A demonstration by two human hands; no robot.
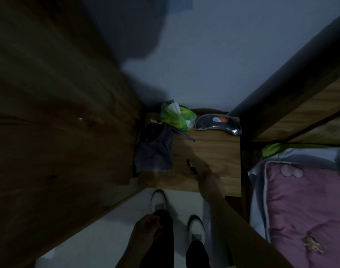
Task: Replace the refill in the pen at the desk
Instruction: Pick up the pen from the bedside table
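The right arm stretches forward and down from the lower right, nearly straight. The right hand [206, 177] is over the near edge of the worktop [213, 151], knuckles up. It is dark and smeared, so I cannot tell whether its fingers are released or grasping anything. Its tip is just beside the near end of a short dark piece [191, 166] lying on the wood; whether they touch I cannot tell.

The left hand [146, 227] hangs low beside the left leg, well apart from the worktop, with its fingers curled inward. A tiny bright spot shows on it, but I cannot tell whether it holds something.

One pen [181, 134] lies slantwise on the far half of the worktop, its far end between the cloth and the bag and its tip pointing right and toward the person. Neither hand touches it.

On the worktop there are also:
- one grey cloth [155, 151] at the left edge
- one green bag [175, 118] at the back, with white paper showing at its top
- one dark pouch [218, 123] at the back right, with an orange and white label

Two white shoes [158, 200] stand on the pale floor [107, 229]. One pink quilt [300, 200] lies on the bed at the right.
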